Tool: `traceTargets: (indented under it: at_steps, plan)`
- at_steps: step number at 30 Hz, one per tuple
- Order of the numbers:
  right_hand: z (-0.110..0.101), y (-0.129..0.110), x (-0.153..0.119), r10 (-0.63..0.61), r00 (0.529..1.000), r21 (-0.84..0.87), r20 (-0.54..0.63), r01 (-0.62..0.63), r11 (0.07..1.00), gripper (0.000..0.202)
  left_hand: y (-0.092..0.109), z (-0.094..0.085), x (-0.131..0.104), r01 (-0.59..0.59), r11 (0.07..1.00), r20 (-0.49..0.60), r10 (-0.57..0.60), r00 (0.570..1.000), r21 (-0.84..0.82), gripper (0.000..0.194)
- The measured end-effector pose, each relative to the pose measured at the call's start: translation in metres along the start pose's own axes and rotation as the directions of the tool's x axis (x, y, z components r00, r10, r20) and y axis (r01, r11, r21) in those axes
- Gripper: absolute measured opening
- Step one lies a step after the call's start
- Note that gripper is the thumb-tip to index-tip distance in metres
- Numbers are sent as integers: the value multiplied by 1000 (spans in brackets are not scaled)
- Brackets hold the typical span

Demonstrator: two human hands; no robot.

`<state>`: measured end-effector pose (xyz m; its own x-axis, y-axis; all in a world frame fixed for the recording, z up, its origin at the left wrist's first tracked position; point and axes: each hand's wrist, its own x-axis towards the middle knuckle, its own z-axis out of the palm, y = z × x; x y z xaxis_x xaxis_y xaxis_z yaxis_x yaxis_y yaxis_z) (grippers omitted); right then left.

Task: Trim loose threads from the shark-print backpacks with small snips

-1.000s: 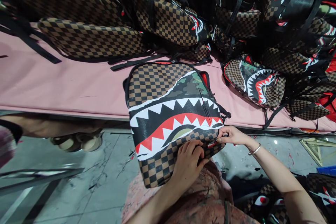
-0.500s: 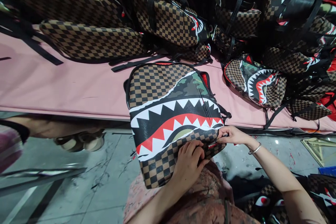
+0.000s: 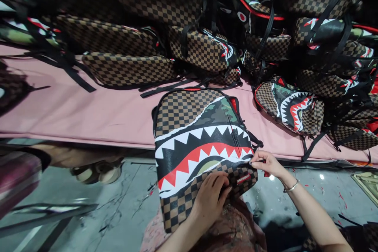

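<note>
The bag (image 3: pixel 203 153) lies at the table's near edge, its far part across that edge and its lower end over the person's lap. Its printed front faces up, the rounded top points away toward the table's far side, and its long axis runs outward, leaning a little left at the far end.

The left hand (image 3: pixel 211 195) rests on the lower checked panel, fingers bent and close together; whether they grip anything cannot be told. The right hand (image 3: pixel 264 163) has thumb and forefinger pinched narrow on a dark bit (image 3: pixel 251 162) at the bag's right edge, too small to name. A red label (image 3: pixel 243 178) sits between the hands.

A pile (image 3: pixel 130 67) of checked bags lines the table's far side, with loose straps (image 3: pixel 165 86) just past the bag's top. A second bag (image 3: pixel 291 108) lies to the right, its straps reaching the near edge. A dark bag (image 3: pixel 12 88) is at the left.

Between that and the bag, pink cover (image 3: pixel 103 116) stretches to the table's near edge (image 3: pixel 88 142). Below the edge, at left, are another person's leg (image 3: pixel 76 155) and a metal frame (image 3: pixel 47 220) on the floor
</note>
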<state>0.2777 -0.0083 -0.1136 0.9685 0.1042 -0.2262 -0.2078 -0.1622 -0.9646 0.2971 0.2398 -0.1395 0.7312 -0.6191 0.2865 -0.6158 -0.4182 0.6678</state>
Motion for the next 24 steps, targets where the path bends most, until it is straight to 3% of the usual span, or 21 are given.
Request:
traceTargets:
  at_steps: [3, 6, 10, 13, 16, 18, 21, 22, 23, 24]
  plan:
    - [-2, 8, 12, -36, 976, 97, -214, 58, 994, 30, 0, -1, 3, -83, 996, 101, 80, 992, 32, 31]
    - [-1, 18, 27, -90, 941, 79, -326, 122, 989, 29, -1, -5, 4, -172, 985, 270, 159, 950, 26, 38]
    - [4, 27, 49, -120, 873, -3, -473, 135, 991, 34, -6, 1, -1, -130, 954, 359, 25, 933, 271, 73]
    - [7, 35, 61, -68, 816, 65, -574, 129, 990, 39, -13, 14, -5, -102, 911, 360, -53, 932, 399, 66]
    - [7, 45, 61, 0, 754, 161, -657, 141, 977, 43, -21, 13, 2, -84, 952, 321, -16, 947, 296, 56]
    - [7, 54, 53, 43, 713, 219, -700, 156, 963, 42, -22, -9, 16, -57, 982, 247, 11, 969, 182, 51]
    - [3, 70, 31, 119, 624, 363, -773, 279, 889, 47, -15, -75, 44, 58, 995, 38, -55, 998, -77, 38]
    - [1, 75, 22, 139, 590, 398, -796, 337, 853, 49, -12, -99, 51, 131, 971, -44, -142, 989, -199, 33]
    - [-1, 79, 13, 153, 566, 421, -810, 380, 824, 50, -9, -121, 58, 206, 926, -150, -263, 953, -316, 30]
    - [-3, 82, 5, 166, 546, 434, -821, 410, 802, 50, -7, -138, 62, 264, 862, -262, -400, 878, -432, 33]
